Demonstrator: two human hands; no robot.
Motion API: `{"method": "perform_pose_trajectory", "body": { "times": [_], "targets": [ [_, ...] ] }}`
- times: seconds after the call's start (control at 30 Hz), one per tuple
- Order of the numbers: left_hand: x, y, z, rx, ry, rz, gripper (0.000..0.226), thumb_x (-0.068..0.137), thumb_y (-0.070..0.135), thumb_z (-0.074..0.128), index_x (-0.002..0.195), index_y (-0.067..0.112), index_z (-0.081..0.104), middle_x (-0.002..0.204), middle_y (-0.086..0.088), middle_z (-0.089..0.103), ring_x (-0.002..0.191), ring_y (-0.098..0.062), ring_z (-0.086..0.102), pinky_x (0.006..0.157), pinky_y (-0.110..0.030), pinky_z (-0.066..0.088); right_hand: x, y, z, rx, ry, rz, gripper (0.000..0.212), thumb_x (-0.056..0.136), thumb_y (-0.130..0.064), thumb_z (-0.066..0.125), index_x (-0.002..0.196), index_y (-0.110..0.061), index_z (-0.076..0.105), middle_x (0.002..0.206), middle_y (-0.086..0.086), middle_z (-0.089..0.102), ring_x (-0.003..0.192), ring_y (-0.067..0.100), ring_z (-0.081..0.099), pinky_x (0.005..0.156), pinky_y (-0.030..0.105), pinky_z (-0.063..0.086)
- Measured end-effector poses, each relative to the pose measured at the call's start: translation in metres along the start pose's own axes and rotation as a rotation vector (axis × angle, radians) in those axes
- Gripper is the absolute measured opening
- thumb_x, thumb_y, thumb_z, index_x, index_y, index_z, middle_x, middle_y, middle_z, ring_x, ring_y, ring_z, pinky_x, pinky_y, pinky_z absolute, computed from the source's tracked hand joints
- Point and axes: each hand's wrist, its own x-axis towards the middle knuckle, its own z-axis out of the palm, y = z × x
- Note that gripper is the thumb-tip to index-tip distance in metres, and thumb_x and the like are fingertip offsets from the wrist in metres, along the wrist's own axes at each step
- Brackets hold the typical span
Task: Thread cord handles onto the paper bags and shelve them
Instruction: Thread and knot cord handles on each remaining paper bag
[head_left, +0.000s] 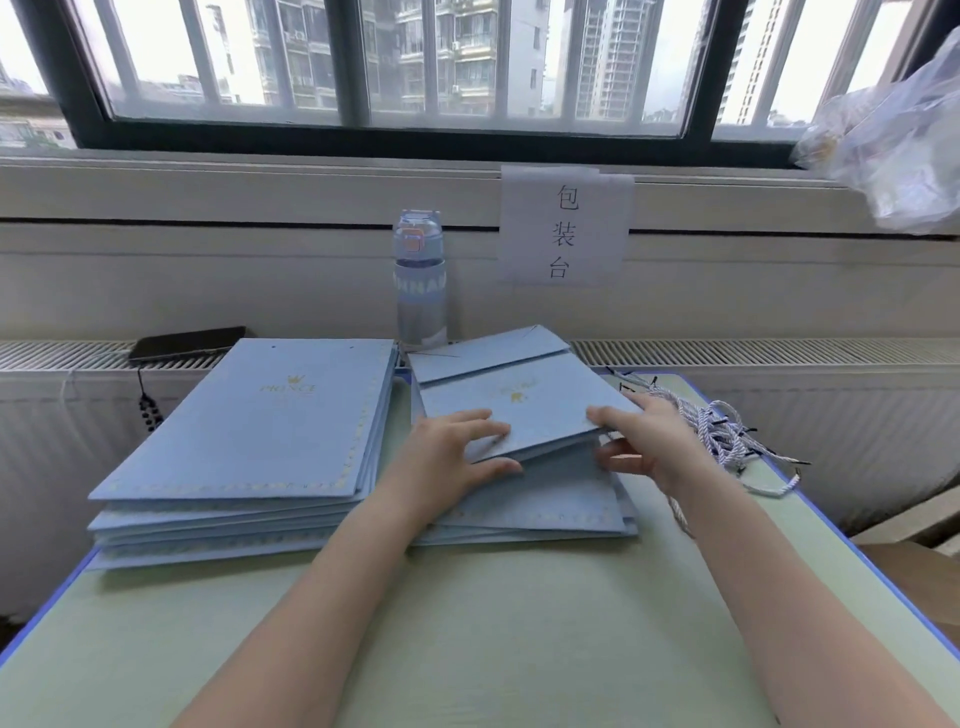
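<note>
"Head view: what is the top bag (545, 415) like?"

"Flat, matte, pale-blue paper, folded, with a faint gold crown print. It lies on the right stack (545, 504), its near edge lifted. The left grip (449, 451) and right grip (649, 436) each pinch that edge, fingers above, thumb below."

"Any writing?"

"Gold 'PRINCE' under a crown on the left stack (249, 415), with gold-dotted borders. A white paper sign (563, 228) on the far wall reads 包装台. Twisted white-and-blue cords (727, 431) lie right of the bags on the green surface (519, 623)."
</note>
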Motion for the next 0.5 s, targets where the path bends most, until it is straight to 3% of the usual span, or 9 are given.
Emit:
{"method": "perform_pose_trajectory", "body": {
  "times": [0.07, 0.1, 0.13, 0.2, 0.27, 0.37, 0.5],
  "targets": [
    [-0.001, -0.001, -0.001, 0.040, -0.070, 0.001, 0.050, 0.080, 0.045, 0.069, 0.124, 0.023, 0.063, 0.134, 0.005, 0.056, 0.124, -0.012, 0.050, 0.101, -0.021, 0.032, -0.003, -0.003, -0.010, -0.325, 0.091, -0.097, 0.011, 0.091, -0.026, 0.059, 0.092, -0.016, 0.065, 0.067, 0.004, 0.058, 0.045, 0.016, 0.050, 0.044, 0.022, 0.045],
    [-0.001, -0.001, -0.002, 0.056, -0.088, -0.003, 0.050, 0.081, 0.044, 0.069, 0.125, 0.021, 0.063, 0.132, 0.006, 0.058, 0.122, -0.011, 0.051, 0.097, -0.017, 0.032, -0.001, -0.002, -0.018, -0.476, 0.173, -0.159, 0.021, 0.092, -0.032, 0.057, 0.083, -0.016, 0.067, 0.061, 0.004, 0.056, 0.047, 0.018, 0.050, 0.046, 0.023, 0.044],
    [0.000, -0.002, -0.002, 0.059, -0.101, -0.021, 0.050, 0.082, 0.044, 0.069, 0.124, 0.019, 0.063, 0.130, 0.006, 0.059, 0.121, -0.009, 0.051, 0.094, -0.014, 0.032, 0.000, -0.002, -0.025, -0.584, 0.255, -0.208, 0.029, 0.093, -0.035, 0.055, 0.081, -0.013, 0.069, 0.059, 0.003, 0.055, 0.053, 0.019, 0.052, 0.051, 0.025, 0.043],
    [0.001, -0.004, -0.003, 0.044, -0.109, -0.065, 0.048, 0.083, 0.046, 0.067, 0.123, 0.019, 0.064, 0.128, 0.006, 0.061, 0.121, -0.008, 0.052, 0.095, -0.015, 0.034, 0.003, 0.000, -0.040, -0.671, 0.336, -0.276, 0.022, 0.092, -0.030, 0.058, 0.091, -0.014, 0.073, 0.070, 0.002, 0.059, 0.072, 0.019, 0.054, 0.064, 0.027, 0.038],
    [0.001, -0.005, -0.003, 0.028, -0.117, -0.087, 0.043, 0.087, 0.045, 0.063, 0.123, 0.021, 0.064, 0.129, 0.007, 0.060, 0.122, -0.007, 0.051, 0.097, -0.019, 0.037, 0.009, 0.005, -0.050, -0.784, 0.268, -0.254, 0.017, 0.088, -0.021, 0.063, 0.103, -0.019, 0.072, 0.084, 0.000, 0.060, 0.083, 0.015, 0.051, 0.070, 0.023, 0.032],
    [0.001, -0.002, -0.006, 0.069, -0.155, -0.090, 0.038, 0.090, 0.034, 0.058, 0.126, 0.021, 0.061, 0.131, 0.007, 0.059, 0.124, -0.009, 0.049, 0.097, -0.022, 0.039, 0.019, 0.018, -0.051, -0.991, 0.084, -0.195, 0.024, 0.086, -0.018, 0.064, 0.109, -0.020, 0.070, 0.088, -0.002, 0.061, 0.086, 0.015, 0.052, 0.073, 0.024, 0.035],
    [0.002, -0.006, -0.013, 0.072, -0.206, -0.119, 0.036, 0.088, 0.028, 0.057, 0.123, 0.023, 0.063, 0.133, 0.009, 0.057, 0.124, -0.008, 0.049, 0.100, -0.024, 0.039, 0.036, 0.036, -0.038, -1.057, 0.154, -0.254, 0.015, 0.087, -0.021, 0.062, 0.096, -0.021, 0.073, 0.096, 0.007, 0.065, 0.095, 0.027, 0.058, 0.080, 0.033, 0.047]
  ]
}}
